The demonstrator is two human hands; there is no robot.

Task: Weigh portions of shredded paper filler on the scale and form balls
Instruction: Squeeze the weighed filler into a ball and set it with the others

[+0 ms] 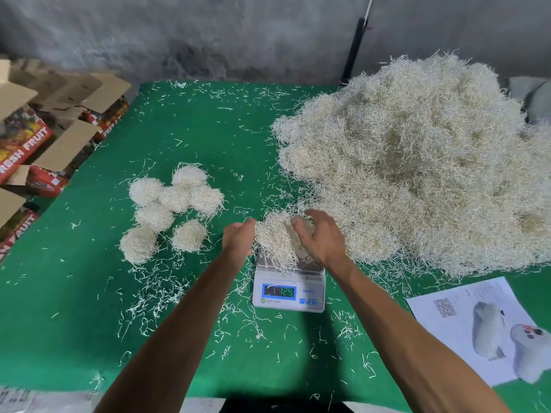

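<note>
Scale (288, 290) display: 125. Cardboard boxes (25, 146): "FRESH FRUIT".

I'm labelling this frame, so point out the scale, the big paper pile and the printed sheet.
scale (287, 296): head view, on its white front panel by the display.
big paper pile (423, 150): head view, on the middle of the heap.
printed sheet (465, 329): head view, on its white middle.

Right of your fingers (301, 225) the big filler heap (423, 162) is crowding in close. Left of them, a bare strip of tabletop (235, 150) is lying open before the finished balls (173, 210). The scale (287, 289) is sitting directly beneath.
</note>
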